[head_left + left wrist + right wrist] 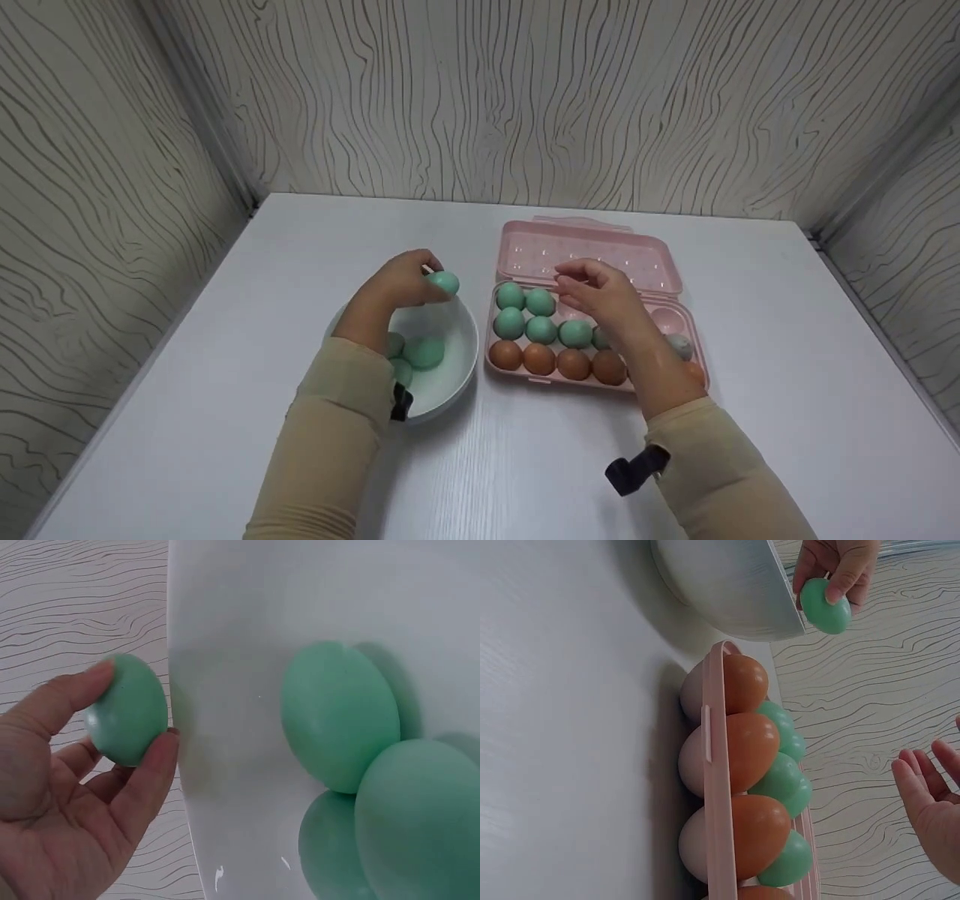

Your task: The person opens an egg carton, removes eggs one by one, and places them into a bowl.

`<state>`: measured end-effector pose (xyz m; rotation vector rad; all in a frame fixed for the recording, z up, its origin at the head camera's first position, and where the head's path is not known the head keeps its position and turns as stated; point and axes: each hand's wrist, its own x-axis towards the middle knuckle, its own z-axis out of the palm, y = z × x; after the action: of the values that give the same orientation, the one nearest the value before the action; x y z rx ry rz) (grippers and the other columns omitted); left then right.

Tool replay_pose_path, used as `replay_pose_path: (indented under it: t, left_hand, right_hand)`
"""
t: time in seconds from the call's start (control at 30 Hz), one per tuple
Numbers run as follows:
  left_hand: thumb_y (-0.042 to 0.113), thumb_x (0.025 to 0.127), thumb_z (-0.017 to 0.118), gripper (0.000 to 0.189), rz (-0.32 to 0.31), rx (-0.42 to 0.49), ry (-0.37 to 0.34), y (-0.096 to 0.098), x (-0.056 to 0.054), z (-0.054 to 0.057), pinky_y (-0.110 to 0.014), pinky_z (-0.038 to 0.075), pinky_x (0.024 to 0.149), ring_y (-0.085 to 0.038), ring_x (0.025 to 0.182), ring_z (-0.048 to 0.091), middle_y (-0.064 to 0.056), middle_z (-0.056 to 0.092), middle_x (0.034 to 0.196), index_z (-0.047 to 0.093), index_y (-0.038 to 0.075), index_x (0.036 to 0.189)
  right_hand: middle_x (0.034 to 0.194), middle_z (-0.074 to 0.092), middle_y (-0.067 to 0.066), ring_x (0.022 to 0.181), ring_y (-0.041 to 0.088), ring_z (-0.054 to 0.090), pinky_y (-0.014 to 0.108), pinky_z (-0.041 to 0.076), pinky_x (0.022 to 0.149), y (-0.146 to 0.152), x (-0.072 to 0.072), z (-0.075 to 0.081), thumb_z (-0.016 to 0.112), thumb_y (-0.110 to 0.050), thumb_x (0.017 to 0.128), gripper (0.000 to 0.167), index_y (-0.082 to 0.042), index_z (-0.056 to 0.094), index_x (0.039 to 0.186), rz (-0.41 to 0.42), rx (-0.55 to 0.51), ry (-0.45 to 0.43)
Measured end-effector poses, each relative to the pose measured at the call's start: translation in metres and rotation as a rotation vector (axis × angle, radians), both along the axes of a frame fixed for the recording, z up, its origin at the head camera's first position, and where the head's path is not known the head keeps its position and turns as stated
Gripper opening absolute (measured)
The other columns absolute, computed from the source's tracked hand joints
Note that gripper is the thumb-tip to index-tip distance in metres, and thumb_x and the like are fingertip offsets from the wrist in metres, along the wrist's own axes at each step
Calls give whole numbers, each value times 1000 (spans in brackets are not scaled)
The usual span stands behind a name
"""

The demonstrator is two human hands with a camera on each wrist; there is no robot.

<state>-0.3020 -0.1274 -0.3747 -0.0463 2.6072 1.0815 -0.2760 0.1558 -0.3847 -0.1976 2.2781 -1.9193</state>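
Note:
A green egg (129, 711) is pinched between the thumb and fingers of my left hand (405, 281), held over the far rim of a white bowl (463, 367). Inside the bowl lie several more green eggs (341, 716). My right hand (604, 296), with fingers loosely bent and nothing in them, hovers above a pink egg carton (694, 322). Green eggs (510, 324) sit in its back and middle rows at the left, and brown eggs (574, 364) fill the front row. Part of the carton is hidden beneath my right hand and wrist.
The carton's pink lid (589, 255) lies folded back behind it. A whitish egg (679, 346) sits near the carton's right end, beside a bare cup (667, 320). The white table (480, 480) meets patterned panels (480, 97) at the back and sides.

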Motion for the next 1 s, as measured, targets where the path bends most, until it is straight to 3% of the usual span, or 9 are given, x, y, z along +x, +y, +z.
replay_pose_path:
  t: [0.23, 0.5, 0.77, 1.0]
  left_hand:
    - [23, 77, 71, 33, 5, -64, -65, -5, 2, -3, -37, 47, 82, -22, 93, 57, -3, 58, 103, 57, 15, 106]
    - [21, 77, 71, 34, -73, -108, -136, -9, 6, -5, -36, 47, 83, -22, 92, 58, -4, 59, 102, 57, 10, 106]
    - [22, 75, 75, 30, -49, -175, -222, -8, 10, -3, -38, 45, 84, -23, 94, 56, -2, 61, 99, 62, 13, 100]
    - [16, 75, 74, 37, 21, -185, -264, -9, 8, -11, -39, 44, 84, -25, 95, 51, -5, 59, 103, 64, 14, 110]
  right_hand:
    - [112, 49, 12, 109, 31, 52, 32, 46, 90, 4, -2, -4, 62, -23, 87, 38, -3, 53, 118, -6, 4, -7]
    - [111, 48, 12, 107, 29, 52, 33, 45, 91, 5, -4, -6, 61, -21, 88, 38, -1, 52, 118, -4, 1, -13]
    - [109, 50, 11, 104, 27, 54, 30, 47, 88, 4, -5, -5, 63, -26, 87, 37, -4, 55, 116, 4, 37, 4]
    - [109, 51, 12, 103, 26, 55, 28, 48, 86, 4, -5, -4, 63, -28, 87, 38, -5, 55, 115, 16, 52, 20]
